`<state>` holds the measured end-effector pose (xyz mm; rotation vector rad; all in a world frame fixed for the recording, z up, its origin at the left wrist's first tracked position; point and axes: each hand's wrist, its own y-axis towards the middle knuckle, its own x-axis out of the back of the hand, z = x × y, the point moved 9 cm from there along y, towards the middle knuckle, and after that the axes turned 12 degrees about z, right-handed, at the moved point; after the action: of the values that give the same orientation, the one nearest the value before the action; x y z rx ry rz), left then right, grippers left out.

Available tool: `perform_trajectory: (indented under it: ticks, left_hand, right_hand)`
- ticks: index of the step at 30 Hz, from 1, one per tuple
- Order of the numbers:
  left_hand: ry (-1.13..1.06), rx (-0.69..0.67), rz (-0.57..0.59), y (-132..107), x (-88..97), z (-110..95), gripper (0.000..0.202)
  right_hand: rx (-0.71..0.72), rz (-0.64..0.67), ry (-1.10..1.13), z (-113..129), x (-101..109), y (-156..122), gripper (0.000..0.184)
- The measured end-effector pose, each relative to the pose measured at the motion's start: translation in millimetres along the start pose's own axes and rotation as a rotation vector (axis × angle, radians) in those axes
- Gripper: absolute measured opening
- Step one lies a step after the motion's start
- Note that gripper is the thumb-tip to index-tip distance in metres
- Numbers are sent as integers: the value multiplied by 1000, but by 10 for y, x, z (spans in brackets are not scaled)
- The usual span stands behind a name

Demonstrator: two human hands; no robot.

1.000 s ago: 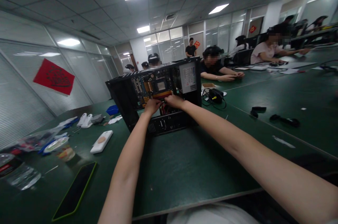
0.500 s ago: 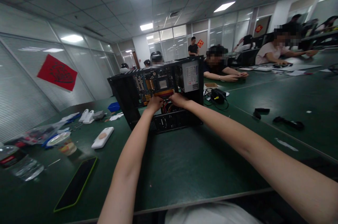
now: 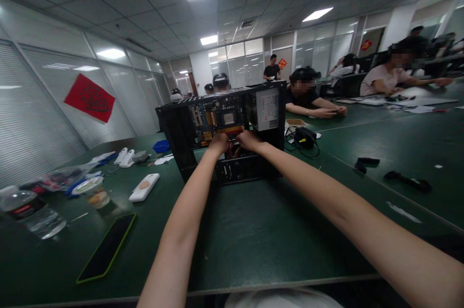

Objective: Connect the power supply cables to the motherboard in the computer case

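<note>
An open black computer case (image 3: pixel 174 139) stands on the green table, its motherboard (image 3: pixel 213 122) facing me. My left hand (image 3: pixel 219 143) is inside the case with its fingers curled closed, at the lower edge of the board. Just right of it, my right hand (image 3: pixel 249 140) is closed as well, near the orange and red memory slots (image 3: pixel 232 130). What the fingertips of either hand pinch, if anything, is hidden. Coloured cables (image 3: pixel 236 151) hang below and between the hands. The power supply (image 3: pixel 266 107) sits at the case's upper right.
On the left are a phone with a green edge (image 3: pixel 108 247), a white power bank (image 3: pixel 144 187), a water bottle (image 3: pixel 36 213) and a plastic cup (image 3: pixel 93 193). A black adapter (image 3: pixel 305 138) lies right of the case. Across the table a person (image 3: pixel 308 97) sits working.
The whole view has shifted slightly, so everything appears a bit further right. Both hands stay closed at the same part of the motherboard, with small finger movements at most.
</note>
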<state>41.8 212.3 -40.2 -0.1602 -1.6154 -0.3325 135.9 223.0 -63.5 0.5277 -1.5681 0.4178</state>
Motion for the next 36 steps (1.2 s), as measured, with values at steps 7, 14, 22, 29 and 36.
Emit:
perform_trajectory:
  ticks: [7,14,22,29,36]
  left_hand:
    - [-21,-19,-46,-65,-50,64,32]
    - [-28,-10,-75,-90,-50,85,29]
    - [-11,9,-84,-96,-46,71,31]
    - [-9,22,-77,-77,-61,69,30]
    - [-36,22,-67,-35,-82,84,30]
  right_hand:
    - [-41,-54,-9,0,50,-17,35]
    - [-36,-68,-29,47,67,-18,36]
    - [-65,-68,-12,24,55,-4,34]
    - [-71,-79,0,26,50,-5,33]
    - [-91,-76,0,-26,8,29,33]
